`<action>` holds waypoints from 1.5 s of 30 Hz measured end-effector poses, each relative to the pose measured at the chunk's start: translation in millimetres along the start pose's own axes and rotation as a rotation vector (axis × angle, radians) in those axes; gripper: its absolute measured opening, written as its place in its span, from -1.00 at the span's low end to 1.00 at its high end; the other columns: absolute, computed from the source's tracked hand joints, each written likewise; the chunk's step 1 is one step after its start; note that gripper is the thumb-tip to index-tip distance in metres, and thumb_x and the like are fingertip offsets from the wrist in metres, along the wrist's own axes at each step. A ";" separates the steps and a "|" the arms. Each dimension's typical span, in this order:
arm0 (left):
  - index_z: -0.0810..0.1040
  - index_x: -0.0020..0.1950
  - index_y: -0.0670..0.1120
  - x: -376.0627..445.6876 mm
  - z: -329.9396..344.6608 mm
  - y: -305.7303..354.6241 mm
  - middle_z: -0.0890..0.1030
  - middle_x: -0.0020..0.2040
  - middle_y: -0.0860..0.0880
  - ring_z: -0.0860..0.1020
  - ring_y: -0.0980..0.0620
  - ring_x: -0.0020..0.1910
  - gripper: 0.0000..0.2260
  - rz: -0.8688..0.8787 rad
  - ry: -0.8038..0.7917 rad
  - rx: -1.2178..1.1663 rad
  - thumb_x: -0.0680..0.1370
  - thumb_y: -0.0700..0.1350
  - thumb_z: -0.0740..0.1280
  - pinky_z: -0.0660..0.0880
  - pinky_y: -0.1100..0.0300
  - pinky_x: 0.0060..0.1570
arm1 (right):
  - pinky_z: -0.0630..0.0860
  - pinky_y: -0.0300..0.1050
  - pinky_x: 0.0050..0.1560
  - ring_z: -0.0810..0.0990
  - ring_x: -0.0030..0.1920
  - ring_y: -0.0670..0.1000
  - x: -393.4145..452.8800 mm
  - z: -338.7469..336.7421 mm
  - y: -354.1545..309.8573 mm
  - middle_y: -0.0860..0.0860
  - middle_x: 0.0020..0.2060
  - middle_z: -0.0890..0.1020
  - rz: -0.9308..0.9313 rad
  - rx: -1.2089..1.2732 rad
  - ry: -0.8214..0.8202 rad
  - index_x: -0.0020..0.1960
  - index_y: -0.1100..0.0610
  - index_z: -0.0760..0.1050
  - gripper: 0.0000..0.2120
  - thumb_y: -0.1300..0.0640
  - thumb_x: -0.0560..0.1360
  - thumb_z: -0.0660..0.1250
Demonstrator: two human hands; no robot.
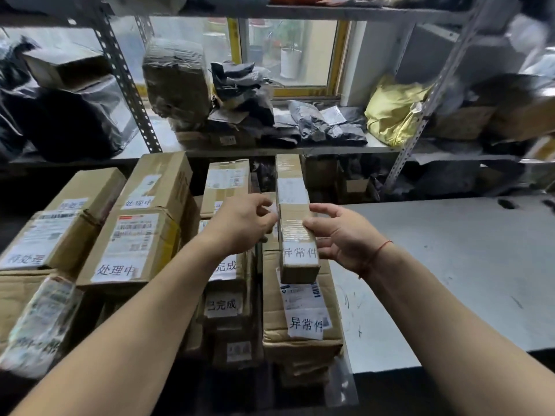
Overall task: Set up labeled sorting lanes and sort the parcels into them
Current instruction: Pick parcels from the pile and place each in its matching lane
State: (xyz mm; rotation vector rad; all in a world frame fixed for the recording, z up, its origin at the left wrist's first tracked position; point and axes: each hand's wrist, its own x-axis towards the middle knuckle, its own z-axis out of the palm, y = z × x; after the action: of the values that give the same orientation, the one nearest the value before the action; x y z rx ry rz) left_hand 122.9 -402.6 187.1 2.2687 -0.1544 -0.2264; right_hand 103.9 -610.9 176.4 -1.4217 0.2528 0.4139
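Grey table (450,265) beneath cluttered metal shelving (300,151) bears labeled cardboard parcels (132,244).

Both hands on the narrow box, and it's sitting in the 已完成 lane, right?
Not quite. In the head view both hands, left hand and right hand, are on the narrow box, but its label reads 异常件, and it sits on the larger box also labelled 异常件. The 已完成 boxes are the stack to its left.
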 end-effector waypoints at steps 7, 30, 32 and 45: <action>0.55 0.30 0.15 -11.9 20.7 -7.8 0.76 0.08 0.04 0.74 0.01 0.03 -0.65 -0.018 -0.100 -0.200 0.65 -0.26 0.36 0.72 0.00 -0.03 | 0.74 0.16 -0.06 0.77 0.03 0.28 -9.5 -10.1 13.3 0.23 0.11 0.74 0.040 -0.018 -0.093 0.57 0.10 0.35 -0.40 0.39 0.59 0.39; 0.58 0.41 0.12 -46.9 60.4 -38.2 0.73 0.19 0.11 0.70 0.11 0.16 -0.50 -0.009 -0.111 -0.151 0.49 -0.12 0.57 0.68 -0.04 0.14 | 0.73 0.05 0.04 0.78 0.04 0.07 -44.3 -18.9 54.2 0.03 0.06 0.78 0.027 -0.257 -0.090 0.45 0.04 0.53 -0.49 0.32 0.54 0.49; 0.58 0.42 0.14 -46.6 60.1 -40.1 0.73 0.18 0.11 0.70 0.12 0.16 -0.49 -0.014 -0.118 -0.156 0.49 -0.11 0.57 0.69 -0.04 0.12 | 0.73 0.03 0.02 0.78 0.03 0.05 -45.9 -18.5 54.1 0.01 0.05 0.78 0.030 -0.258 -0.084 0.44 0.03 0.54 -0.49 0.31 0.54 0.49; 0.55 0.45 0.06 -41.8 56.6 -47.7 0.73 0.13 0.01 0.73 0.01 0.03 -0.51 -0.049 -0.117 -0.139 0.53 -0.20 0.51 0.72 0.02 -0.02 | 0.73 -0.04 -0.05 0.78 -0.03 0.02 -48.7 -15.9 54.9 0.01 0.06 0.74 0.048 -0.239 -0.007 0.38 0.06 0.54 -0.55 0.26 0.54 0.51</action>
State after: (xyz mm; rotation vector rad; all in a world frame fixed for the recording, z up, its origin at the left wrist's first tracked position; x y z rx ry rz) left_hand 71.7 -405.7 119.2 2.1231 -0.1394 -0.3847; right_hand 37.9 -627.5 144.7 -1.6505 0.2378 0.5010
